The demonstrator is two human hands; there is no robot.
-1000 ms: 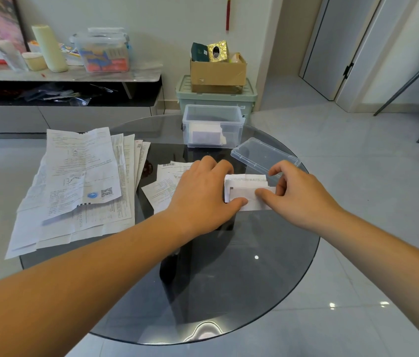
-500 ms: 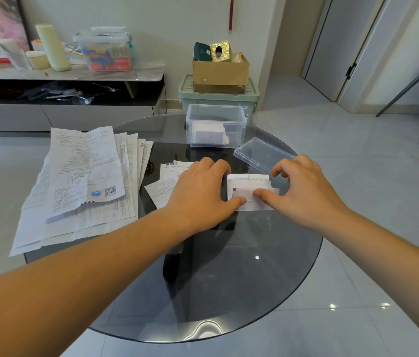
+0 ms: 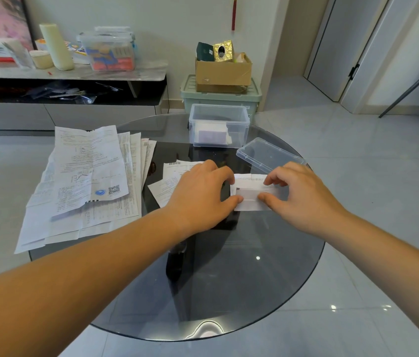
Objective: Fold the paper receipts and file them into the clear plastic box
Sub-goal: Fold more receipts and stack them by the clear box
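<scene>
A: Both your hands are clamped on one folded receipt (image 3: 250, 193). Your left hand (image 3: 200, 194) curls over its left end, thumb at the near edge and fingers on top, pinching the paper. Your right hand (image 3: 303, 197) pinches the right end the same way, forefinger bent onto the printed upper strip and thumb near the lower edge.

B: You have that receipt lying on the round glass table (image 3: 229, 279), between your two hands. Two loose receipts (image 3: 171, 177) sit partly under your left hand.

A: Farther to your left, a fanned stack of larger sheets (image 3: 87, 181) overhangs the table's edge.

B: The clear plastic box (image 3: 195, 130) stands open at the far rim with a few folded slips (image 3: 212, 136) inside. Its lid (image 3: 270, 155) lies just beyond your right knuckles.

A: Behind the table, a cardboard box (image 3: 222, 73) rests on a green storage bin (image 3: 254, 99) against the wall. A cluttered shelf (image 3: 74, 73) runs to your left. A door (image 3: 332, 47) and chair legs (image 3: 409, 91) stand to your right, over grey floor tiles.
</scene>
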